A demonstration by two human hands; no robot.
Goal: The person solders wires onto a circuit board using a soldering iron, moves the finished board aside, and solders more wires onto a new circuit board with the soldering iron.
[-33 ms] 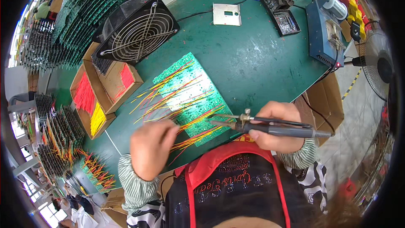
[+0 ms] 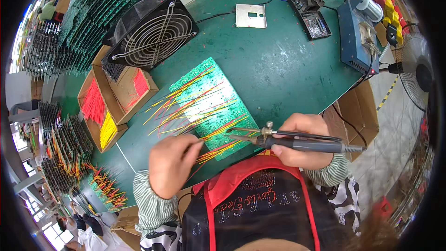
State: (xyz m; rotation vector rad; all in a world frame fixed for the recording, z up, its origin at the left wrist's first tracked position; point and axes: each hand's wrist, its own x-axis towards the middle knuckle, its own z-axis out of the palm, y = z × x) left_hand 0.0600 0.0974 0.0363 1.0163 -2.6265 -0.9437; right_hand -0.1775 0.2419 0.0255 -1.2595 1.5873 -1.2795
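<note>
Apparently light and stiff, a green rectangular circuit board point(image 2: 234, 108) is lying on the dark-green tabletop point(image 2: 288, 65), probably best edge-held, while the right hand point(image 2: 310, 123) is gripping a grey pen-shaped soldering iron point(image 2: 316, 145) over it and the left hand point(image 2: 169, 165), grip unclear, is hovering by thin, pliable-looking red-and-yellow wires point(image 2: 222, 129).

Green table point(image 2: 297, 72) bears circuit board point(image 2: 226, 89), 1 black fan point(image 2: 155, 37), silvery plate point(image 2: 244, 17).

A green bench point(image 2: 297, 81) fills the middle, a pale glare point(image 2: 283, 56) on its top. To the right lies a grey floor point(image 2: 390, 135) with yellow-and-black tape point(image 2: 389, 90); bright windows point(image 2: 55, 236) show at lower left.
</note>
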